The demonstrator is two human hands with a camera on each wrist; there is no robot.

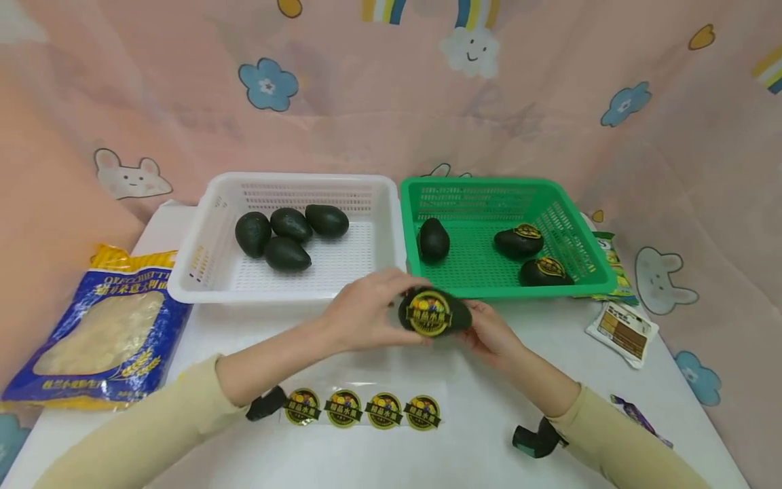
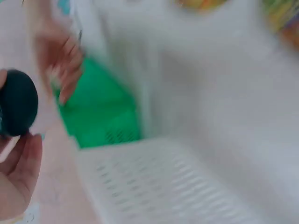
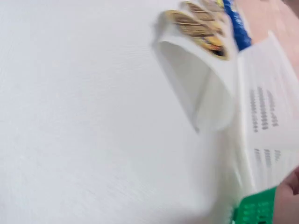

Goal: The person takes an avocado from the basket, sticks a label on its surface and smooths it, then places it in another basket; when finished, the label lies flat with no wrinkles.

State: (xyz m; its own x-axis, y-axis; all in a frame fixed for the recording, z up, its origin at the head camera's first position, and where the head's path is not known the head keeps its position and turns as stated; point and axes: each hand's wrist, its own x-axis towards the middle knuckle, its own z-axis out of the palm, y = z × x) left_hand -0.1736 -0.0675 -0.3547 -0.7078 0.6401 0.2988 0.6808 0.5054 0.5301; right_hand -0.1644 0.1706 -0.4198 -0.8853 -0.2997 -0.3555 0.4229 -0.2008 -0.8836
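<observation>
My left hand [image 1: 366, 309] grips a dark avocado [image 1: 459, 316] by its wide end, thumb below and fingers above. A round black-and-gold sticker [image 1: 430, 312] sits on the side of the fruit. My right hand [image 1: 491, 333] is at the narrow end in the head view. The left wrist view shows the right hand [image 2: 63, 60] apart from the avocado [image 2: 17, 102], its fingers loosely bent with no object visible in them. Below the hands lies a sheet with a row of several matching stickers [image 1: 384, 410]; its bare end [image 3: 205, 88] curls upward in the right wrist view.
Several plain avocados [image 1: 288, 254] lie in a white basket [image 1: 281, 297]. Beside it, a green basket [image 1: 507, 292] holds three avocados, two with visible stickers. A blue pasta bag [image 1: 104, 333] lies left; small packets [image 1: 623, 333] lie right.
</observation>
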